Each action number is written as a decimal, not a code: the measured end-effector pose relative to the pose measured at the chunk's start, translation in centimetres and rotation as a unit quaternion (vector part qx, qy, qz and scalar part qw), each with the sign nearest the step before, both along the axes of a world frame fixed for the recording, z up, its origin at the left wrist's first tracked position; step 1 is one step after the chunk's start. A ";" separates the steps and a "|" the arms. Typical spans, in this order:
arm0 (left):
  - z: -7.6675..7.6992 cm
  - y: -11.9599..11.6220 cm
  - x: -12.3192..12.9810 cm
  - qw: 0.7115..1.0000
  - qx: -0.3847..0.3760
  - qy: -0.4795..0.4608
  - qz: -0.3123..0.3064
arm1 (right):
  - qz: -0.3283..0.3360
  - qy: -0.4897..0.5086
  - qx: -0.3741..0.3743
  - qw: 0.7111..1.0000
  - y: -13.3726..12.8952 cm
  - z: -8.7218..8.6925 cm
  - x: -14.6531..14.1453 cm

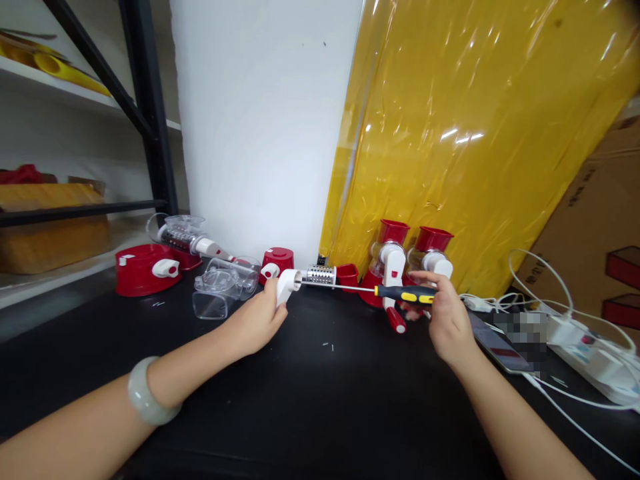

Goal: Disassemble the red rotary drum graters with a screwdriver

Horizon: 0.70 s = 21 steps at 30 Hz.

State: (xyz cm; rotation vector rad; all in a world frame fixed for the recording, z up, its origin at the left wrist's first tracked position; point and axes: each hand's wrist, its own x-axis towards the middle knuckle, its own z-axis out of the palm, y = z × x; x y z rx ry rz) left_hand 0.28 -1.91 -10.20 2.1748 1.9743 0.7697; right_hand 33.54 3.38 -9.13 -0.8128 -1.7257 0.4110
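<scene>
My left hand [260,317] is closed around a white plastic part [288,287], its round open end turned to the right. My right hand [447,317] grips a screwdriver [405,294] by its black and yellow handle. The long shaft lies level, and its tip meets the opening of the white part. Behind the shaft are a metal grater drum [321,275] and a small red hopper [347,276]. A red base [278,259] with a white knob stands just behind my left hand.
Two red and white graters [394,260] stand behind my right hand. Clear plastic parts [215,293] and a large red base [145,270] are at left. A phone [500,347], white cables and a power strip [595,360] lie at right. Small screws [329,345] lie on the black table [310,413].
</scene>
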 end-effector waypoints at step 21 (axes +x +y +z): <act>-0.1 0.1 -0.1 1.000 0.007 0.005 -0.004 | 0.007 0.035 0.016 0.999 -0.1 0.4 0.1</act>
